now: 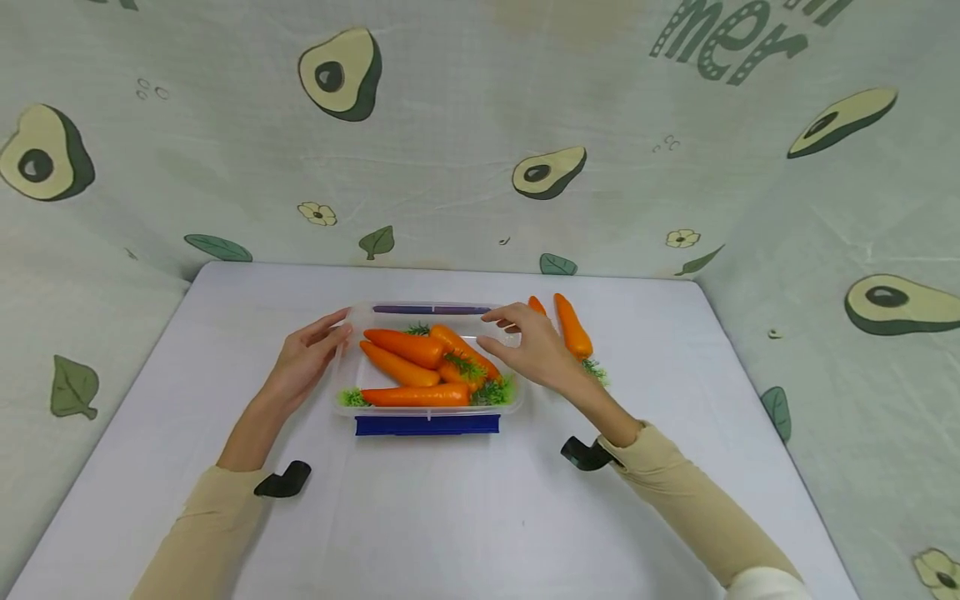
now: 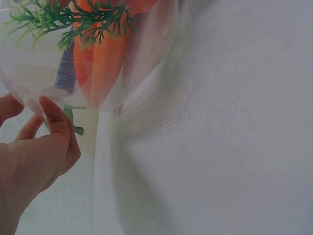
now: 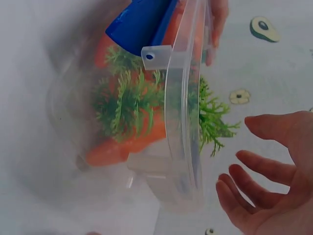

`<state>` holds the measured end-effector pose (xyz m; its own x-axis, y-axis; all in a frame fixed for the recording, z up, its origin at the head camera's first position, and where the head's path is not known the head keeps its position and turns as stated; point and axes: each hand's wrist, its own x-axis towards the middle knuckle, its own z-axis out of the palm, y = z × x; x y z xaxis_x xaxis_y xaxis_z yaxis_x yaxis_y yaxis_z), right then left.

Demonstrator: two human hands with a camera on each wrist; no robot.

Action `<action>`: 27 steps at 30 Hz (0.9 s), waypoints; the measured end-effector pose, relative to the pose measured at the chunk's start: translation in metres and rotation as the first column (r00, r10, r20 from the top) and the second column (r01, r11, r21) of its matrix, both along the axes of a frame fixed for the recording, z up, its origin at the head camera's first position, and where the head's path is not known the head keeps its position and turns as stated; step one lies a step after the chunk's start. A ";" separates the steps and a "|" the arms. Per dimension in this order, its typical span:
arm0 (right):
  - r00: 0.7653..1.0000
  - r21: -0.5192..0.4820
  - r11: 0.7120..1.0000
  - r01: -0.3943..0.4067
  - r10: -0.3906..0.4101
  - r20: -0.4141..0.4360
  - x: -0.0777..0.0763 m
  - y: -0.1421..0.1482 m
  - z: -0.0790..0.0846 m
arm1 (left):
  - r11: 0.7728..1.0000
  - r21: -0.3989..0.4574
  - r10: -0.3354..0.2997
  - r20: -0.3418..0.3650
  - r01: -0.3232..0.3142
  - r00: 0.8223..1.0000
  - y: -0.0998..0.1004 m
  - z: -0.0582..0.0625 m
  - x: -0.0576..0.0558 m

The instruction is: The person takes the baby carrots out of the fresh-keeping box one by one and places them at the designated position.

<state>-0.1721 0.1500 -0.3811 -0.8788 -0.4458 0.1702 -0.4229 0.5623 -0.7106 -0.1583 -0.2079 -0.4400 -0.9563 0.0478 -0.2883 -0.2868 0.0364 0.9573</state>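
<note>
My left hand pinches box at its far-left corner | my right hand, fingers apart, hovers over its right edge | carrots inside lie between them

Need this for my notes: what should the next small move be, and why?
Probably reach the right hand to the loose carrot: that hand looks empty, the carrot lies outside the open box, to its right, and the left hand holds the box's left edge.
</note>
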 end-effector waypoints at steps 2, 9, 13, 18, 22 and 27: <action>0.999 -0.001 0.999 -0.043 0.043 0.003 0.002 -0.005 -0.001 | 1.000 -0.004 -0.001 -0.003 0.001 1.000 0.000 0.000 0.000; 0.979 0.009 0.980 -0.201 0.200 0.022 0.007 -0.017 -0.005 | 1.000 -0.004 0.002 -0.008 -0.002 1.000 0.002 0.001 -0.001; 0.963 0.016 0.963 -0.268 0.267 0.043 0.009 -0.023 -0.009 | 1.000 -0.011 -0.001 -0.008 0.001 1.000 0.002 0.000 -0.001; 0.936 0.049 0.936 -0.349 0.347 0.057 0.011 -0.027 -0.013 | 1.000 -0.011 0.001 -0.003 -0.001 1.000 0.002 -0.001 0.000; 0.908 0.082 0.907 -0.414 0.405 0.107 0.012 -0.031 -0.014 | 1.000 -0.009 0.003 -0.008 -0.003 1.000 0.001 -0.002 0.000; 0.861 0.146 0.855 -0.498 0.467 0.201 0.013 -0.035 -0.014 | 1.000 -0.013 0.004 0.001 -0.004 1.000 0.000 -0.003 0.001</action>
